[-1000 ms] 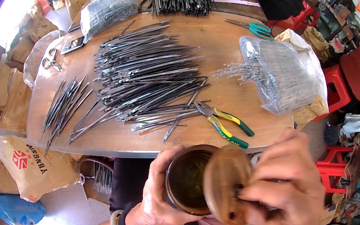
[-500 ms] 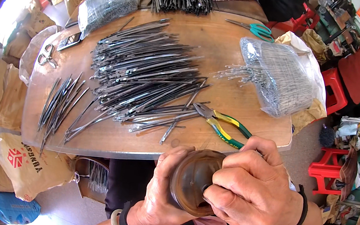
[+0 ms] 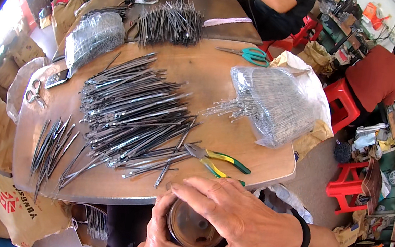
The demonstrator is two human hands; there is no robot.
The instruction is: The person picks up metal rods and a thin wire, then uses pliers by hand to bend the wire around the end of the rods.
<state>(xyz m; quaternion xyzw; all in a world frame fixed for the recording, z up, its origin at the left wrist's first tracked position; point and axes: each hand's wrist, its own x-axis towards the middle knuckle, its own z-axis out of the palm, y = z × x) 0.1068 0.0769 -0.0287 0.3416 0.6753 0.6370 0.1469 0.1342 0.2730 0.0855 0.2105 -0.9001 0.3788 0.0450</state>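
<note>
Two hands (image 3: pixel 201 227) around one jar (image 3: pixel 190 226)

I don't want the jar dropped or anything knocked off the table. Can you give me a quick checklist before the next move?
1. Left hand wraps the jar: ok.
2. Right hand covers its top: ok.
3. Lid fully seated: cannot tell, hand hides the rim.
4. Jar over the table: not ok, it is off the near edge.
5. Pliers apart from both hands: ok.
6. Rod pile back from the edge: ok.
</note>
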